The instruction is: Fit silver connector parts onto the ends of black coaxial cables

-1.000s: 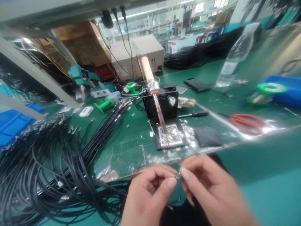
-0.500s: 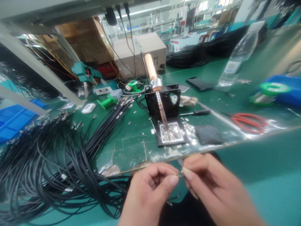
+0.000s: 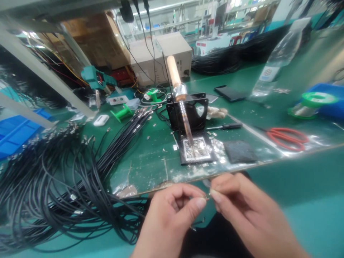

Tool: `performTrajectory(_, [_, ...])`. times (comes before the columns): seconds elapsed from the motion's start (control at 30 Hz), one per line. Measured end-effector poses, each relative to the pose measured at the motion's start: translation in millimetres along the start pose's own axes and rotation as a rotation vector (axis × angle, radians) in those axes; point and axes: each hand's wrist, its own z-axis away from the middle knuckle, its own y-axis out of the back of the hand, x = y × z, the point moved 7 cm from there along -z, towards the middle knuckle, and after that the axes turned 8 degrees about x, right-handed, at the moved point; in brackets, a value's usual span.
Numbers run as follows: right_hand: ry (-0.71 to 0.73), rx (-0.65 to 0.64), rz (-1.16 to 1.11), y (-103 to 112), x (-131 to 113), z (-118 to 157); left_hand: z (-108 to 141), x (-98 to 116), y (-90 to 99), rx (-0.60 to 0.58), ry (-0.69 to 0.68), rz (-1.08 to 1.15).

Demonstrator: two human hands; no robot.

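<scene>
The near space is taken up by a green table [image 3: 150,150], its right edge whitened by glare. At left, a shelf [image 3: 59,12] is seen overhead, and a pale post [image 3: 52,79] is slanted beneath it. Far off, racks [image 3: 173,28] are lined up, a red stool [image 3: 235,40] is placed, and a window [image 3: 233,4] (washed out by brightness) can be made out. Teal floor [image 3: 311,193] is shown near right.

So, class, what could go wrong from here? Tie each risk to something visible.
The tiny part held between the left hand and right hand could slip and fall, as it is not over the bench.
The soldering iron points down beyond the hands; if hot, it might burn a reaching hand.
Loose black cables beside the left hand might snag it.
</scene>
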Motion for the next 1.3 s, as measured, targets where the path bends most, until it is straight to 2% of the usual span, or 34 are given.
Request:
performTrajectory(0.37, [-0.005,0.021,-0.005,-2,5,0,-5,-7,1.8,-0.064,0.105,0.136])
performTrajectory(0.77, [-0.106,0.007,0.003,-5,12,-3,-11,-4,-5.6,-0.034,0.258,0.301])
performTrajectory(1.3, [-0.16,-0.018,-0.024,-6,15,-12,-22,-2,-8.3,-0.052,0.318,0.309])
